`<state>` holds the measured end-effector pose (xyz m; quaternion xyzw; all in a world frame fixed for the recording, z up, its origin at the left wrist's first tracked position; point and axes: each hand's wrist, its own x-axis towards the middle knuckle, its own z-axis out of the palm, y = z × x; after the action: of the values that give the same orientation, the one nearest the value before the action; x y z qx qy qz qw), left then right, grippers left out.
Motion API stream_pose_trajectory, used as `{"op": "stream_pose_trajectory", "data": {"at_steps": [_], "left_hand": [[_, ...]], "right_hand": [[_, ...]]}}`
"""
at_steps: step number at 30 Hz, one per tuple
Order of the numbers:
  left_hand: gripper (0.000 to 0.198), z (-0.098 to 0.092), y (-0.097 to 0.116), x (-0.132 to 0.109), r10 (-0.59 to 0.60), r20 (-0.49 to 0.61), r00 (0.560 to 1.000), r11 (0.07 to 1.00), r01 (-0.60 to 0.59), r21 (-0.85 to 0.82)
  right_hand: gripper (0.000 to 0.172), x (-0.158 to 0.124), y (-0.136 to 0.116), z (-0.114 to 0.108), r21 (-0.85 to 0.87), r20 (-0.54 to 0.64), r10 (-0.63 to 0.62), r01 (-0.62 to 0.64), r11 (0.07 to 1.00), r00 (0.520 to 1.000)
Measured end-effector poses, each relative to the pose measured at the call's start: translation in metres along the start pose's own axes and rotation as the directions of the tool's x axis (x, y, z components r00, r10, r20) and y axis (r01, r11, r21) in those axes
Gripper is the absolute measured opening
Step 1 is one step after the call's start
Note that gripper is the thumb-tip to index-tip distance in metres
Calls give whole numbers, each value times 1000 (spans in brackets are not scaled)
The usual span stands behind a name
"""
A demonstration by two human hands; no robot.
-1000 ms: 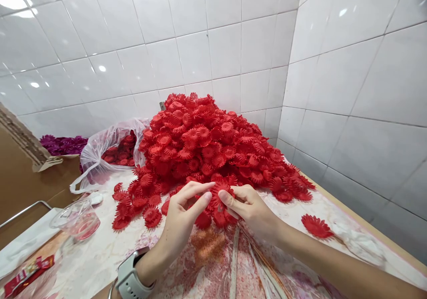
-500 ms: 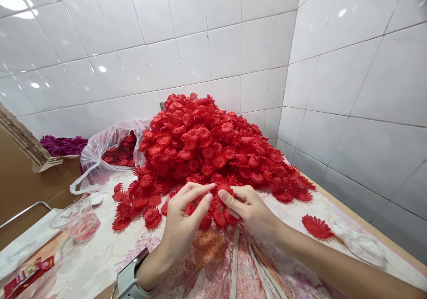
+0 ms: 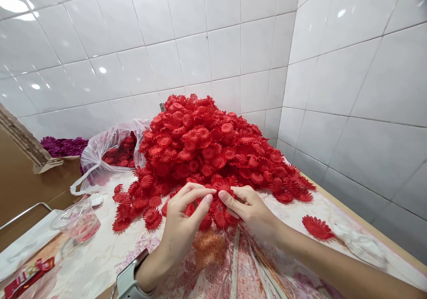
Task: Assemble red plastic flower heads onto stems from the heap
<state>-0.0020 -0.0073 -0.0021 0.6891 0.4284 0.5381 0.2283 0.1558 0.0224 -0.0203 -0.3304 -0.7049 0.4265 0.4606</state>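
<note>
A tall pile of red fabric flower heads [image 3: 207, 143] fills the corner of the table against the tiled walls. At its front edge my left hand [image 3: 183, 225] and my right hand [image 3: 250, 210] meet, both pinching one red flower head [image 3: 220, 191] between fingertips and thumbs. My left wrist wears a grey watch [image 3: 128, 281]. Loose flower heads [image 3: 133, 203] lie scattered just left of my left hand. Thin brownish sticks [image 3: 263, 263] run under my right wrist.
A clear plastic bag [image 3: 103, 154] with more red flowers lies left of the pile, purple flowers [image 3: 63, 145] behind it. A clear plastic cup [image 3: 78, 221] lies at the left. One single red flower [image 3: 316, 228] lies right. Cardboard [image 3: 20, 174] stands far left.
Both hands have shifted slightly lower and farther in at the pile's front edge, still pinching the same flower head. My left wrist has dropped toward the frame's bottom.
</note>
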Motion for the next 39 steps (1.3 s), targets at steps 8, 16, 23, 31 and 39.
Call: {"op": "stream_pose_trajectory", "data": {"at_steps": [8, 16, 23, 31, 39], "left_hand": [[8, 0, -4, 6, -158, 76, 984, 977, 167, -131], [14, 2, -11, 6, -54, 145, 988, 998, 58, -18], [15, 3, -11, 6, 10, 123, 992, 997, -19, 71], [17, 3, -12, 4, 88, 143, 986, 986, -107, 127], [22, 3, -14, 3, 95, 174, 980, 979, -123, 160]], "right_hand": [[54, 0, 0, -1, -159, 88, -96, 109, 981, 992], [57, -1, -1, -2, -6, 153, -66, 68, 998, 986], [25, 2, -7, -3, 172, 148, 82, -107, 979, 986], [19, 1, -2, 1, 288, 88, 76, -99, 953, 993], [27, 2, -3, 1, 409, 83, 49, -79, 909, 995]]}}
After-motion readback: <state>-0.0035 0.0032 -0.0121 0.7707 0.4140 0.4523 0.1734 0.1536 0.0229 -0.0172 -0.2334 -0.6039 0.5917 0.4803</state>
